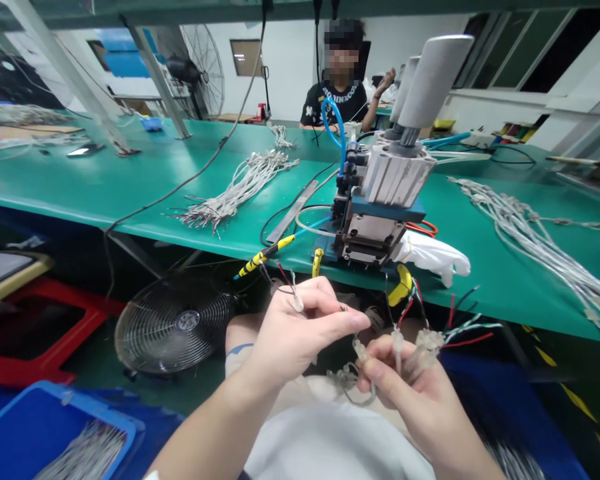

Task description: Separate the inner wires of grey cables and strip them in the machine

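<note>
In front of my lap, my left hand (303, 330) is closed, thumb and fingertips pinching the thin wire ends of a cable. Another pale cable end (298, 303) with loose wires sticks out between its fingers. My right hand (413, 390) is closed round several cables; their clear molded ends (427, 340) fan out red, black, green and white wires (467, 327). Between thumb and finger it grips one cable end (361, 350), right below my left fingertips. A cable loop (355, 393) hangs under the hands.
A pneumatic press (375, 207) stands at the edge of the green table (145, 167). Cable bundles lie left (245, 183) and right (540, 233) of it. Below are a floor fan (180, 323), a red stool (35, 333) and a blue bin (45, 393). A person (330, 100) sits opposite.
</note>
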